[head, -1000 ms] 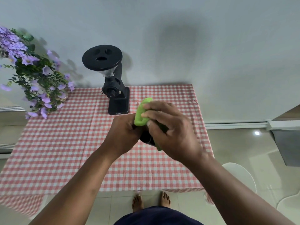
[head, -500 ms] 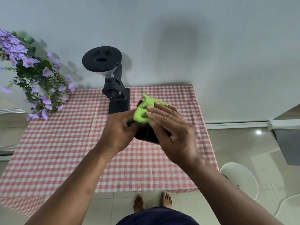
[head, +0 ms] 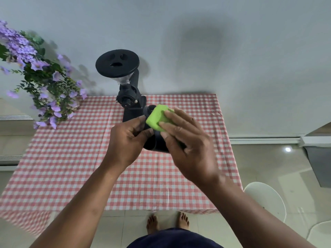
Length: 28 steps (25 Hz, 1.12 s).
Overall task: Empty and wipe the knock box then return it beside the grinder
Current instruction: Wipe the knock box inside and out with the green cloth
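My left hand (head: 128, 140) grips the black knock box (head: 155, 144) from its left side and holds it in the air above the table. The box is mostly hidden behind both hands. My right hand (head: 188, 145) presses a folded bright green cloth (head: 156, 117) against the box's top. The black grinder (head: 129, 97), with its round hopper lid, stands on the checked tablecloth (head: 71, 158) at the back, just behind and left of the box.
A spray of purple flowers (head: 41, 77) hangs over the table's back left corner. A white round stool (head: 266, 199) stands on the tiled floor at the right. My bare feet (head: 167, 222) are at the table's front edge. A grey wall lies behind.
The cloth has moved up and over the top of the knock box, now folded flat under my right fingers. Both hands with the box have shifted slightly up and back toward the grinder.
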Each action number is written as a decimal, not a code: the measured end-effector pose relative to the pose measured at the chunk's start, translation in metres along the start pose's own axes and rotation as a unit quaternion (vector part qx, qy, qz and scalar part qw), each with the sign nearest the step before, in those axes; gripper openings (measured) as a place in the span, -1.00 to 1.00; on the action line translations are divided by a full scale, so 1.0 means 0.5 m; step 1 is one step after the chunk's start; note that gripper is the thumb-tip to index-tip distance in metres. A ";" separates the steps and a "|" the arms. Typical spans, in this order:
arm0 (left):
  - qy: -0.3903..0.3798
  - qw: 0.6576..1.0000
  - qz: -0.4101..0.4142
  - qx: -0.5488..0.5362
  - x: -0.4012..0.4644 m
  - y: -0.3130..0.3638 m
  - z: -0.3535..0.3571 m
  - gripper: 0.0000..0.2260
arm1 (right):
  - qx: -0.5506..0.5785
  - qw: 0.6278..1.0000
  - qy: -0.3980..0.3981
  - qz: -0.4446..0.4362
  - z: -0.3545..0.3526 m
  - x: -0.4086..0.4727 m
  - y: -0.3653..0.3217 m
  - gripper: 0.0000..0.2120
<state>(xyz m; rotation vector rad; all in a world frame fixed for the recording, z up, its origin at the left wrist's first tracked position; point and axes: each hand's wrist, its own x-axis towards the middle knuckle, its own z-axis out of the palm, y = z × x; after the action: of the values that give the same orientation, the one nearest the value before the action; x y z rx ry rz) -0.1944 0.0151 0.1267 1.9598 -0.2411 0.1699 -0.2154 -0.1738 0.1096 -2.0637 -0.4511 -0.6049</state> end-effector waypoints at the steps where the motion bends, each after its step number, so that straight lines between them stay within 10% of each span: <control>1: -0.002 1.000 0.000 0.002 -0.001 0.002 0.001 -0.70 | -0.027 0.998 -0.007 -0.047 0.002 -0.014 -0.001 -0.81; 4: -0.004 1.000 0.012 -0.009 -0.006 0.002 0.006 -0.68 | -0.011 0.996 -0.016 -0.087 -0.008 -0.025 0.018 -0.82; 10: -0.010 0.999 0.025 0.018 -0.018 0.002 0.022 -0.64 | 0.205 0.961 -0.074 0.172 -0.059 0.034 0.034 -0.72; 16: -0.006 0.999 0.018 0.035 -0.010 0.013 0.021 -0.59 | 0.030 0.997 -0.068 -0.022 -0.037 -0.036 0.033 -0.71; 24: -0.031 0.997 0.053 0.040 -0.014 0.000 0.022 -0.62 | 0.369 0.851 -0.091 0.362 -0.081 0.043 0.037 -0.71; 28: -0.024 0.998 0.023 0.056 -0.009 -0.005 0.020 -0.61 | 0.319 0.891 -0.077 0.315 -0.058 0.004 0.020 -0.71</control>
<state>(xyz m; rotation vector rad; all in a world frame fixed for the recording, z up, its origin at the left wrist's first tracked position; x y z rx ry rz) -0.1981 0.0074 0.1196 2.0732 -0.3127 0.1701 -0.2156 -0.2034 0.1178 -1.4865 -0.0285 0.1044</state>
